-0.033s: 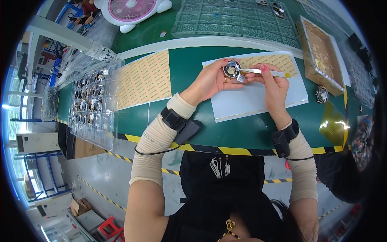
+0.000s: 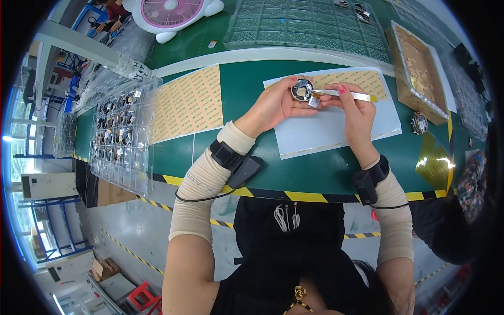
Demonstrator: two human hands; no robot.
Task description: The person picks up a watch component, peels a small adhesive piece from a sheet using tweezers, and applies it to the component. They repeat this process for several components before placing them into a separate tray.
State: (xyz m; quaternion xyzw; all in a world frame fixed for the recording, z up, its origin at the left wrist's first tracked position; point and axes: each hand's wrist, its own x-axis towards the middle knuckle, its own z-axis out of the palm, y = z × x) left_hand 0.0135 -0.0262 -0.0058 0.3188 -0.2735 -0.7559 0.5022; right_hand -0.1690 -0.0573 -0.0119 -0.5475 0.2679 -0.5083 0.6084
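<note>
My left hand (image 2: 273,107) holds a small round metal part (image 2: 302,90) over a white sheet (image 2: 336,136) on the green table. My right hand (image 2: 358,113) grips silver tweezers (image 2: 350,95). Their tips sit at the lower right edge of the round part, beside a small square piece (image 2: 314,102). A strip of tan adhesive pads (image 2: 362,80) lies on the white sheet just behind my hands. Both wrists wear black bands with cables.
A sheet of tan adhesive squares (image 2: 191,102) lies to the left, and past it a clear tray (image 2: 123,134) holds several round parts. A shallow box (image 2: 417,68), another round part (image 2: 419,123) and yellow film (image 2: 433,157) are at right. Green blister trays (image 2: 310,23) and a pink fan (image 2: 170,10) stand behind.
</note>
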